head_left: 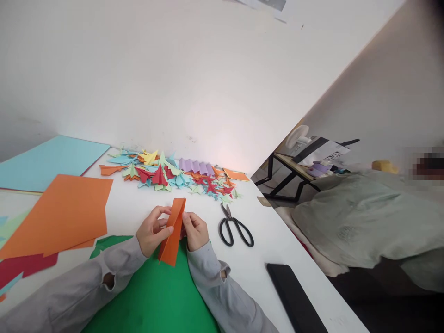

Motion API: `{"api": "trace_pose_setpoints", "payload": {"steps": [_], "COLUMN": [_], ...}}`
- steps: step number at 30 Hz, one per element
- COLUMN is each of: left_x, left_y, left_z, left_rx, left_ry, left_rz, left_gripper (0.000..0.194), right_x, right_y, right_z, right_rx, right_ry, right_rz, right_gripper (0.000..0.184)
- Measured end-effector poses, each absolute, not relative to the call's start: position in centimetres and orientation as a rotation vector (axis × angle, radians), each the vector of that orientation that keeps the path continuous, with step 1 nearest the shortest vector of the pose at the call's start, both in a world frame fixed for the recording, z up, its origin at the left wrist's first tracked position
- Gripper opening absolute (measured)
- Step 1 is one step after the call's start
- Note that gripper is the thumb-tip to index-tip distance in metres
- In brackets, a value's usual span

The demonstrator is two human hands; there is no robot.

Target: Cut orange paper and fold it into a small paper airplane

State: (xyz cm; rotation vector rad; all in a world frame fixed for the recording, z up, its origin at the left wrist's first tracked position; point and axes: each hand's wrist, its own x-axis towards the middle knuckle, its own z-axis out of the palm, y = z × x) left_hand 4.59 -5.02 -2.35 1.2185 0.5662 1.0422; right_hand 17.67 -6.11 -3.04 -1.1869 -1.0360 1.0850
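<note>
A folded strip of orange paper (171, 240), creased lengthwise, is held upright between my two hands. My left hand (152, 230) grips its left side, thumb across the front and fingers behind. At the upper right edge, my right hand (195, 230) pinches the paper between thumb and fingers; some of those fingertips are hidden behind it. Beneath my forearms lies a green sheet (156, 291) at the table's near side. Black-handled scissors (229, 226) rest to the right of my right hand, their blades slightly apart.
Folded paper shapes (159, 175) in many colours pile against the wall. Orange sheets (72, 212) and a light blue sheet (48, 162) lie at left. A long black object (294, 296) rests near the table's right edge. Beyond it is another person in a grey-green top (364, 222).
</note>
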Motion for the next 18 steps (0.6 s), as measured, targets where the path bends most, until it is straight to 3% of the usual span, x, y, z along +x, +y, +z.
{"api": "trace_pose_setpoints", "payload": {"steps": [10,15,18], "left_x": [4.3,3.7,2.7], "left_y": [-4.1,-3.3,-2.5], "left_z": [-2.8,-3.9,-4.1], "left_rx": [1.278,1.845,2.3], "left_ry": [0.758,1.063,1.095], "left_rz": [1.076,1.226,1.152], "left_gripper": [0.042,0.068,0.055], "right_x": [18.9,19.2,19.3], "right_y": [-4.8,-5.0,-4.8], "right_z": [-5.7,-5.5,-5.0], "right_rx": [-1.257,-1.41,-1.507], "right_ry": [-0.926,-1.241,-1.346], "right_rz": [0.957,0.644,0.535], "right_gripper": [0.031,0.029,0.028]}}
